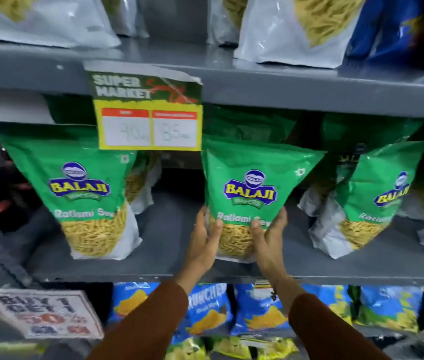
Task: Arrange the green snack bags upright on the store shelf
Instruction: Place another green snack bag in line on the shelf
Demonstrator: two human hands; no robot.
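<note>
A green snack bag [250,178] stands upright in the middle of the grey shelf [169,271], close to its front edge. My left hand [204,242] grips its lower left side and my right hand [268,237] grips its lower right side, thumbs on the front. Another green bag [76,183] stands upright to the left, with a gap between them. A third green bag [369,198] leans at the right, with more green bags behind it and behind the middle one.
A price tag [148,113] hangs from the shelf above, over the gap. White and blue bags [296,29] fill the upper shelf. Blue snack bags [208,310] sit on the shelf below. A promo sign [39,313] is at lower left.
</note>
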